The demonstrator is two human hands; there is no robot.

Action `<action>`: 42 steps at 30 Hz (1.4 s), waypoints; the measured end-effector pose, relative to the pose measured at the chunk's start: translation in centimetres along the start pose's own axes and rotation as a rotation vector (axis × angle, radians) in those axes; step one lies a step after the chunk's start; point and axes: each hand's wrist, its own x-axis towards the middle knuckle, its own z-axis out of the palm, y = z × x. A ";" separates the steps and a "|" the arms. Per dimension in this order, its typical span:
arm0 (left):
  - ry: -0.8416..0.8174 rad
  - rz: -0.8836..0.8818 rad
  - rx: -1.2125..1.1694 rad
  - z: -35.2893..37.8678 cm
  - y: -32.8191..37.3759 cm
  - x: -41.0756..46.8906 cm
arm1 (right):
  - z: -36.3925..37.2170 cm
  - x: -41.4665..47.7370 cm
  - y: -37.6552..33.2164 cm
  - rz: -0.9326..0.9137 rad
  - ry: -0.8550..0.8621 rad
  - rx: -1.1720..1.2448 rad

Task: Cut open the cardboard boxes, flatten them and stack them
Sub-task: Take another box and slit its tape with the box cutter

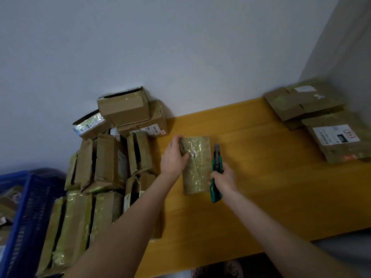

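Note:
A small cardboard box [197, 165] wrapped in clear tape lies on the yellow wooden table [261, 187]. My left hand [173, 157] grips its left edge, thumb on top and fingers curled round the far corner. My right hand [223, 178] holds a green utility knife [216, 173] beside the box's right edge, blade out and pointing away from me. A stack of flattened boxes [319, 117] lies at the table's far right.
A heap of several taped boxes [112, 157] fills the table's left end, reaching the white wall. A blue plastic crate [28, 213] holding more cardboard stands at the lower left. The table's front edge runs along the bottom.

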 end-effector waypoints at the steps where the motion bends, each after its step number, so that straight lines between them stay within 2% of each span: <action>1: 0.015 0.001 -0.001 -0.1 0.0 0.0 | 0.2 0.0 0.1 -0.022 0.005 0.028; 4: 0.074 0.038 0.042 -0.3 0.1 0.0 | 0.6 0.6 -0.4 -0.096 0.010 0.045; 8: 0.113 0.059 0.089 -0.3 0.1 0.0 | 0.7 1.3 -1.0 -0.097 0.017 0.040; 13: 0.092 0.085 0.113 -0.1 0.1 -0.2 | -0.4 -0.4 -0.9 -0.170 0.141 0.011; 18: 0.096 0.057 0.106 -0.2 -0.1 -0.3 | -1.8 -3.8 -0.2 -0.477 0.158 -0.538; 22: 0.111 0.060 0.121 -0.2 0.0 -0.7 | -2.1 -5.4 0.1 -0.549 0.153 -0.975; 27: 0.093 0.069 0.160 -0.1 0.6 -0.8 | -1.7 -5.5 -0.6 -0.651 0.171 -1.065; 37: 0.096 0.049 0.188 -0.1 0.6 -0.8 | -0.3 -4.8 -2.9 -0.650 0.170 -1.277; 42: 0.069 0.111 0.234 0.2 1.3 -1.6 | 0.0 -4.9 -2.8 -0.529 0.068 -1.375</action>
